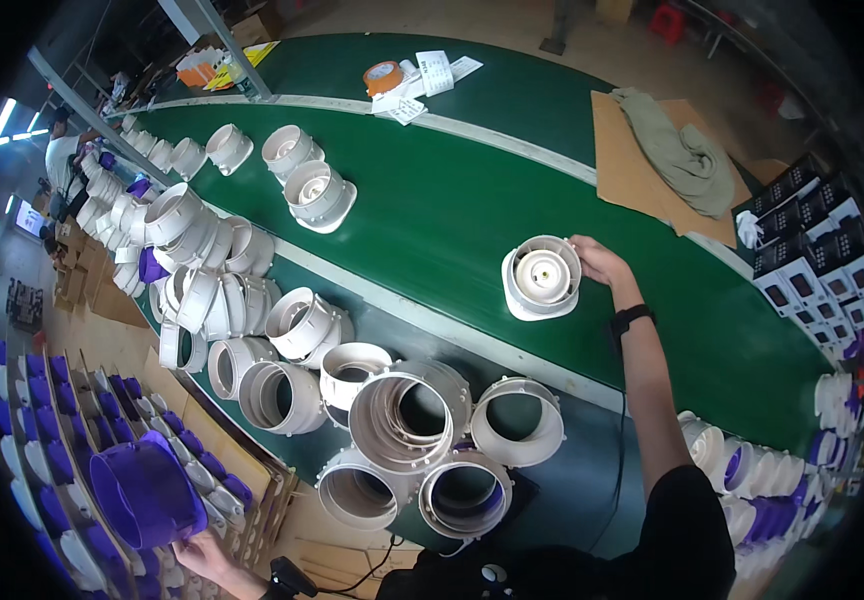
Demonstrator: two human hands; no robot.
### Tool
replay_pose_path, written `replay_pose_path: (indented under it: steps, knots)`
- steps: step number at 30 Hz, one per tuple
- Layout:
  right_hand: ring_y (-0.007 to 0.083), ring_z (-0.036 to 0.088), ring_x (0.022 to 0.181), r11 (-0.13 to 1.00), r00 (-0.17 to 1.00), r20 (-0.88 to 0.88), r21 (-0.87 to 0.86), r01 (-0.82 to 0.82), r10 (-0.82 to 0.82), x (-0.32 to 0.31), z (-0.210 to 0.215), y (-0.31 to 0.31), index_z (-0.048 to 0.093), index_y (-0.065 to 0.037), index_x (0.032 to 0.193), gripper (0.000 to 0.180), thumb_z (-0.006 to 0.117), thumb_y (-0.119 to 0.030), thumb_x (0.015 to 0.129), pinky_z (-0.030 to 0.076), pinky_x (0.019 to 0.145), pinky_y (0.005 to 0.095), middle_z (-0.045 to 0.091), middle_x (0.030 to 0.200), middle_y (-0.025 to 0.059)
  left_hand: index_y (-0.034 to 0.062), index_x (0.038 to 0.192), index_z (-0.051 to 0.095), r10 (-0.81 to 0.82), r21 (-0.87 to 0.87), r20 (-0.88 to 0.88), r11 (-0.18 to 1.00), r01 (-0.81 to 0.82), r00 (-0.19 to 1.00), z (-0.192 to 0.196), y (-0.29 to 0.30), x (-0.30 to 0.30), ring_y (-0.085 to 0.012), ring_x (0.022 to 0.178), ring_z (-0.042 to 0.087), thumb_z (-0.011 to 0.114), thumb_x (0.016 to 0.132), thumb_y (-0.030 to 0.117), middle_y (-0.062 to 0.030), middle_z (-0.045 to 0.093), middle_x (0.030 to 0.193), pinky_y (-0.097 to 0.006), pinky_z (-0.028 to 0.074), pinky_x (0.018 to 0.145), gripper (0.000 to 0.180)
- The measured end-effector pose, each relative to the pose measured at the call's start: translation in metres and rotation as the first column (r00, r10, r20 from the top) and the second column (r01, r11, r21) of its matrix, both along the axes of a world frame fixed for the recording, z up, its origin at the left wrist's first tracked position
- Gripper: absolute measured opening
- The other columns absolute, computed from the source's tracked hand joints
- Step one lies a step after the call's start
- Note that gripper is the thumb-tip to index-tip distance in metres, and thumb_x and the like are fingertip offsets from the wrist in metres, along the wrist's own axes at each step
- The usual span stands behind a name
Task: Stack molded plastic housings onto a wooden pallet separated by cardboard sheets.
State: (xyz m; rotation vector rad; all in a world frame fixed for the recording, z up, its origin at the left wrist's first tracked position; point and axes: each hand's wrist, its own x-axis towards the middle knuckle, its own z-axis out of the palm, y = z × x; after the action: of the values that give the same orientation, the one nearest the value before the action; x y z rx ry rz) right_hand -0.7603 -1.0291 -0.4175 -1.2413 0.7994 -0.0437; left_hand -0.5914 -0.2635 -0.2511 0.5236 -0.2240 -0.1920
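Note:
My left hand (204,556) grips the lower edge of a purple plastic cylindrical housing (144,492) at the lower left, in front of racks of flat parts. My right arm reaches far forward over the green conveyor belt. There, my right hand (600,262) holds the right rim of a white round fan housing (542,278) with a squarish base and a round hub inside. This housing stands upright on the belt. Farther left, a similar white housing (320,196) stands with several others along the belt. Both wrists wear dark straps.
White open rings (517,422) lie stacked along the near side, joining a long pile at left. Stacked purple and white parts (767,480) stand at right, near black-and-white boxes (812,240). Cloth (677,150) lies on cardboard; orange tape (383,77) lies beyond. Another person (64,160) stands far left.

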Motion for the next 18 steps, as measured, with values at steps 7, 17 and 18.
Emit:
replay_pose_path:
  steps: [7, 17, 18]
  knots:
    - [0.0226, 0.057, 0.087, 0.948, 0.931, 0.184, 0.111, 0.3, -0.316, -0.067, -0.012, 0.031, 0.04, -0.006, 0.11, 0.022, 0.037, -0.018, 0.091, 0.049, 0.072, 0.0389, 0.054, 0.1, 0.011, -0.0107, 0.113, 0.043, -0.01, -0.018, 0.059, 1.0, 0.011, 0.998, -0.005, 0.031, -0.026, -0.0278, 0.109, 0.045, 0.036, 0.087, 0.008, -0.0217, 0.046, 0.119, -0.041, 0.035, 0.095, 0.033]
    - [0.0188, 0.051, 0.083, 0.852, 0.73, 0.505, 0.019, 0.523, -0.46, -0.142, 0.145, 0.15, 0.041, -0.006, 0.102, 0.017, 0.038, -0.018, 0.09, 0.045, 0.068, 0.0362, 0.051, 0.097, 0.009, -0.0026, 0.116, 0.043, 0.57, 0.069, -0.339, 0.808, -0.585, 0.748, 0.031, 0.036, -0.179, -0.0259, 0.111, 0.042, 0.036, 0.088, 0.016, -0.0135, 0.045, 0.121, -0.04, 0.03, 0.098, 0.034]
    - [0.0175, 0.05, 0.083, 0.858, 0.738, 0.505, 0.009, 0.513, -0.447, -0.146, 0.158, 0.171, 0.042, -0.006, 0.101, 0.017, 0.038, -0.018, 0.09, 0.044, 0.068, 0.0349, 0.05, 0.096, 0.008, -0.0018, 0.116, 0.043, 0.57, 0.074, -0.308, 0.813, -0.578, 0.762, 0.042, 0.041, -0.206, -0.0257, 0.112, 0.042, 0.037, 0.087, 0.017, -0.0128, 0.046, 0.121, -0.041, 0.03, 0.098, 0.034]
